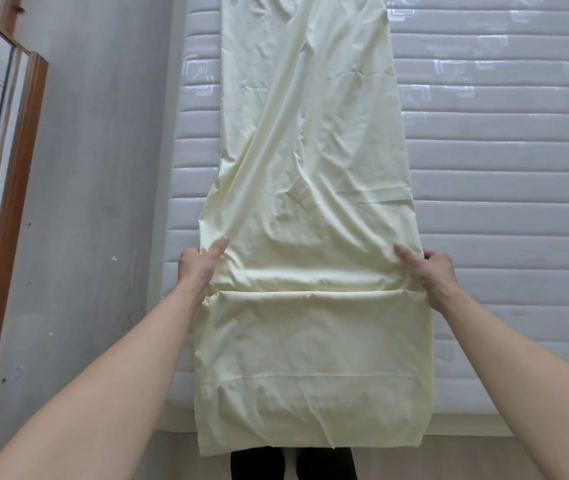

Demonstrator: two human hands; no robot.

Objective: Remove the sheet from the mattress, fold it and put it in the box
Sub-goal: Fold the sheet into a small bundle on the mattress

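Bare quilted mattress [505, 168] fills my view, grey floor [96, 168] along its left edge; the pale yellow sheet [311, 150], already a long strip, runs lengthwise away from me near that left edge, its near end doubled over at the near edge. My left hand [195, 268] and right hand [432, 271] pinch the strip's two side edges just beyond the doubled part, level and equally near; I judge the next fold goes along the long axis.

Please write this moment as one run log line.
step: folding | sheet: long strip on mattress | left hand, right hand: gripping sheet edges

A wood-framed mirror [2, 188] leans beside the grey concrete floor [103, 168].
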